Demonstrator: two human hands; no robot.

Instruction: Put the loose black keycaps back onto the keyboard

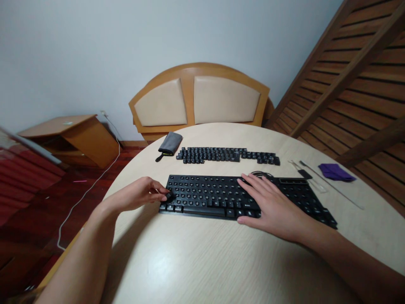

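A black keyboard [196, 185] lies on the table, most of its switch posts bare. Keycaps sit along its bottom row, including the space bar [204, 210], and on part of the row above at the right. My left hand [144, 195] pinches a black keycap [170, 196] between thumb and fingers at the keyboard's lower left corner. Whether that keycap is seated or loose cannot be made out. Flat across the keyboard's right part rests my right hand [268, 200], fingers spread, thumb near the front edge. It covers some of the keys beneath.
Behind the keyboard, loose keycaps [215, 154] stand in rows. A grey pouch [171, 142] lies at the back left. To the right are a purple cloth [336, 172], a thin rod [335, 185] and a small brush-like tool [304, 173]. A coiled cable [261, 173] sits behind the keyboard.
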